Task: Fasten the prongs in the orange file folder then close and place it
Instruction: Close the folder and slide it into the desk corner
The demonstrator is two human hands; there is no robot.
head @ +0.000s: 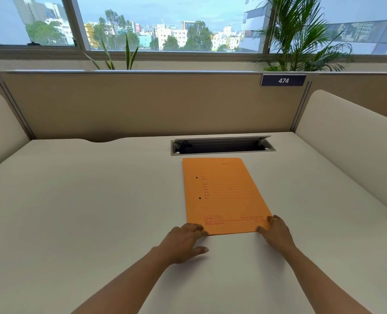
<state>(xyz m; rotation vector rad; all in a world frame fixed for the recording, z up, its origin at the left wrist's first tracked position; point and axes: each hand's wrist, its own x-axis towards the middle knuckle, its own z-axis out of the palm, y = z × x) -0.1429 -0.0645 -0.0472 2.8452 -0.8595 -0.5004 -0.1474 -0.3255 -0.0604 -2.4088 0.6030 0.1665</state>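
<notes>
The orange file folder (pixel 224 196) lies closed and flat on the white desk (pixel 86 200), its printed cover up and two small dark holes near its left edge. My left hand (pixel 184 242) rests on the desk at the folder's near left corner, fingertips touching the corner, thumb spread out on the desk. At the near right corner my right hand (pixel 276 232) lies with its fingers over the folder's edge. Neither hand lifts the folder. The prongs are hidden inside.
An open cable slot (pixel 222 146) is set into the desk just beyond the folder. Beige partition panels (pixel 142 105) enclose the desk at the back and both sides, with a "474" plate (pixel 283 80). Plants stand behind the partition by the window.
</notes>
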